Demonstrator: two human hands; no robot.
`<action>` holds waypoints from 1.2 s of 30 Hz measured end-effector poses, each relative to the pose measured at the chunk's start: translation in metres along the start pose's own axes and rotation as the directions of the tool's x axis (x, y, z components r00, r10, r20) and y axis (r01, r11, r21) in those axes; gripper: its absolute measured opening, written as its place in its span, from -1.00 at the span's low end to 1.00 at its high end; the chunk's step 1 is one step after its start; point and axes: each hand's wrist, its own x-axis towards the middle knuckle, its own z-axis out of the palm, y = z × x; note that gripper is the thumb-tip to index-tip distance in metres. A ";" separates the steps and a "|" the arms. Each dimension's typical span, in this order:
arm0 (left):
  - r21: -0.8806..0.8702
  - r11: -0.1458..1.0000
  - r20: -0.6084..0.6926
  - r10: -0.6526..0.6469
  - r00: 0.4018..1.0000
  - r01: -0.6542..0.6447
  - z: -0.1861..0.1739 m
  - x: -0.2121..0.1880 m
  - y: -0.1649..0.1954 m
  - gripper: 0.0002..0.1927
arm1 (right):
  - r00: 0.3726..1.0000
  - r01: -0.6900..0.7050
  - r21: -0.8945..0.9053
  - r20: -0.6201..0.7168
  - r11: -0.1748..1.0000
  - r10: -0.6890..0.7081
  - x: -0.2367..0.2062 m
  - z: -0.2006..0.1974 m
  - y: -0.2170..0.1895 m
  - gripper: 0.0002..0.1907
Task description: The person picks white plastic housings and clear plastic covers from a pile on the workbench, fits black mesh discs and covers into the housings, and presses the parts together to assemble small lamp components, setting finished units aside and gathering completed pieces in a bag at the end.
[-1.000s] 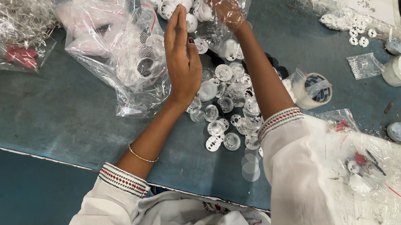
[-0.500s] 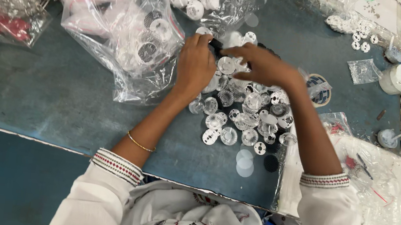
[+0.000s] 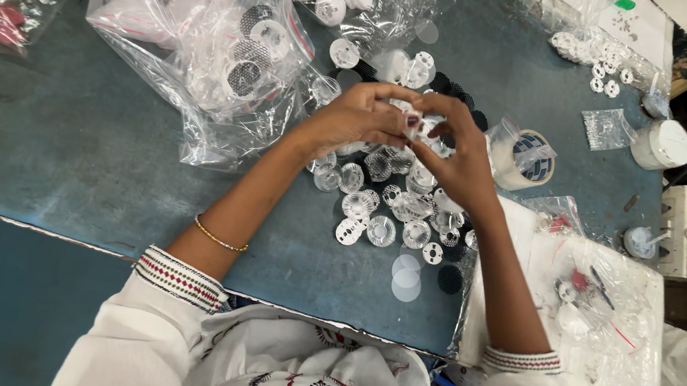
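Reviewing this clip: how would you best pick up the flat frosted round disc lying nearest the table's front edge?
The flat frosted round disc lies flat on the blue-grey table, overlapping a second disc. Probably come from above and pinch opposite points of its thin rim, or slide it off the near edge; its face offers no grip.

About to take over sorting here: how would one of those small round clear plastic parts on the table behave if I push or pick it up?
The clear round parts look thin and hollow, so probably very light, skidding easily on the smooth blue table. They lie flat, so rolling seems unlikely unless tipped on edge. Both the left hand and right hand hold one with fingertips only, suggesting a gentle pinch suffices.
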 end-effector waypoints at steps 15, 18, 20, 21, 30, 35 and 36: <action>0.265 0.959 -0.035 0.109 0.993 -0.096 0.029 -0.004 -0.006 -0.56 | 0.989 -0.087 0.380 -0.076 0.921 0.125 -0.032 -0.004 0.005 -0.49; 0.284 0.953 -0.035 0.122 0.992 -0.107 0.028 -0.004 -0.007 -0.57 | 0.991 -0.056 0.417 -0.091 0.907 0.103 -0.036 -0.003 0.011 -0.48; 0.255 0.960 -0.035 0.127 0.991 -0.114 0.027 -0.005 -0.006 -0.60 | 0.985 -0.070 0.453 -0.108 0.889 0.133 -0.037 -0.004 0.013 -0.47; 0.240 0.963 -0.036 0.131 0.991 -0.119 0.027 -0.005 -0.006 -0.61 | 0.982 -0.076 0.471 -0.116 0.879 0.147 -0.038 -0.004 0.014 -0.47; 0.326 0.923 -0.057 0.234 0.970 -0.204 0.025 -0.004 -0.004 -0.72 | 0.985 -0.031 0.439 -0.139 0.898 0.102 -0.037 0.003 0.016 -0.48; 0.447 0.860 -0.105 0.323 0.941 -0.245 0.030 -0.004 -0.007 -0.78 | 0.975 0.019 0.450 -0.205 0.893 0.082 -0.034 0.005 0.012 -0.49; 0.471 0.838 -0.111 0.365 0.924 -0.274 0.031 -0.004 -0.008 -0.81 | 0.972 0.020 0.442 -0.217 0.897 0.085 -0.034 0.006 0.011 -0.49</action>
